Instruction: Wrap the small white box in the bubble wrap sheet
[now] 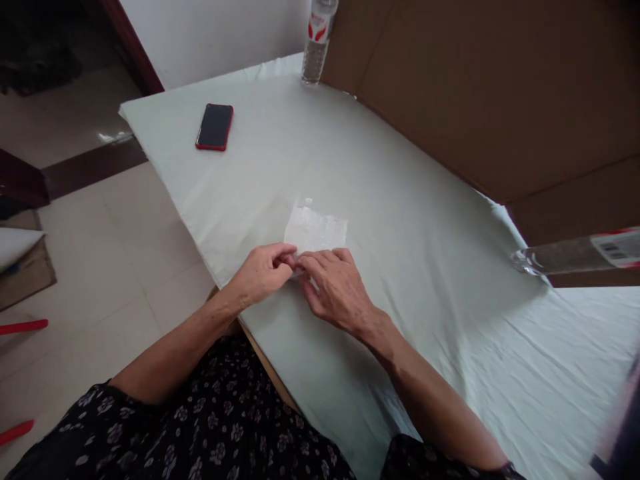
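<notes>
Dark flowered clothing (pixel 220 420) sits nearest; past it, a white translucent sheet (pixel 317 228) lies on the counter (pixel 400 213), stretching directly away from the left hand (pixel 267 270), seemingly pinched narrow on its near left part, and the right hand (pixel 333 285), bent across more of that edge — its grip hidden. Neither is clearly nearer; long axis unclear — farther out, a phone (pixel 215 125) and bottle (pixel 315 60)

There's room to pass between white sheet (pixel 317 228) and phone (pixel 215 127) (brown cardboard (pixel 450 87) blocks the right).
</notes>
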`<control>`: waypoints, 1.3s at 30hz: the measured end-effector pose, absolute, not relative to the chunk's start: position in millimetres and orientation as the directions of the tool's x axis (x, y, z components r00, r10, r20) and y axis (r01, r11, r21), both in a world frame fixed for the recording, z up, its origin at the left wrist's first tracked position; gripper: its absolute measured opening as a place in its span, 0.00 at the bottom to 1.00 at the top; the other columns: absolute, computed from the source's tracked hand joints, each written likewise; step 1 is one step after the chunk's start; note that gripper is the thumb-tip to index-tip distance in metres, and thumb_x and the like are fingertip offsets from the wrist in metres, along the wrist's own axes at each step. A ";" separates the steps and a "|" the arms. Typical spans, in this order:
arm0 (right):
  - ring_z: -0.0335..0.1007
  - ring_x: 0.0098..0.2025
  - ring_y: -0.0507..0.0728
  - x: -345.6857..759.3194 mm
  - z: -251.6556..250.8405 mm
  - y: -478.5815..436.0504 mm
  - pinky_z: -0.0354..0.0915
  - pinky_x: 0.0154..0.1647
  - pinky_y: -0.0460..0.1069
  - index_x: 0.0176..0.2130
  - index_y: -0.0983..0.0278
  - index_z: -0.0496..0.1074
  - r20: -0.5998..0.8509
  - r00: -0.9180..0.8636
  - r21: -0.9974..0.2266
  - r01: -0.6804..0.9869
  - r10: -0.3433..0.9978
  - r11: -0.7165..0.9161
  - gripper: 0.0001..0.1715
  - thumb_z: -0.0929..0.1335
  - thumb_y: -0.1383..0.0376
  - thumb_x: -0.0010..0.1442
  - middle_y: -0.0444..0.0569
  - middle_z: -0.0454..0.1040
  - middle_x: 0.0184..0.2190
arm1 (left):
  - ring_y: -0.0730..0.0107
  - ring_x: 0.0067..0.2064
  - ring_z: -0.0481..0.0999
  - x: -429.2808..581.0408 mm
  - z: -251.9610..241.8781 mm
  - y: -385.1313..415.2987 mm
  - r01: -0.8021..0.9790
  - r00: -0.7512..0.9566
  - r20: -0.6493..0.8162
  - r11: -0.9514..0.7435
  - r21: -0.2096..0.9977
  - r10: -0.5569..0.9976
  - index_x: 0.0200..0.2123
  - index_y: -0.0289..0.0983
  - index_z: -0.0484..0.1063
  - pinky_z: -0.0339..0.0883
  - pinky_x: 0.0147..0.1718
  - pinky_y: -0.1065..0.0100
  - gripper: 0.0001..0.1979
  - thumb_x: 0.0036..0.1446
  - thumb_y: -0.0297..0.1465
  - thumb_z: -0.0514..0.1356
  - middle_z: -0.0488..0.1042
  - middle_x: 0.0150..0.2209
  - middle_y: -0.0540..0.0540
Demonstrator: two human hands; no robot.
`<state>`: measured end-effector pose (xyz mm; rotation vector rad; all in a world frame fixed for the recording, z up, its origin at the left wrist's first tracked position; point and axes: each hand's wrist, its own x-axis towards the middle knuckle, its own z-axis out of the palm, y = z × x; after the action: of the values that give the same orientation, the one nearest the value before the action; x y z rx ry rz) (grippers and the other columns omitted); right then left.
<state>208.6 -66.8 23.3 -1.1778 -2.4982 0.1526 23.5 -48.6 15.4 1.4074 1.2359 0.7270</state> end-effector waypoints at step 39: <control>0.67 0.25 0.53 194.2 -0.9 -75.0 0.65 0.27 0.50 0.68 0.66 0.55 -0.088 0.161 -0.918 0.369 0.983 -0.143 0.41 0.67 0.59 0.59 0.38 0.69 0.25 | 0.61 0.43 0.74 38.9 13.8 -58.1 0.770 0.460 0.033 -0.417 0.484 0.887 0.41 0.35 0.76 0.72 0.39 0.64 0.06 0.65 0.30 0.59 0.72 0.44 0.41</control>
<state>194.2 -75.0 -0.9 -1.6456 -1.3172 0.9778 38.9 -58.1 13.8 2.3117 1.3924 0.4005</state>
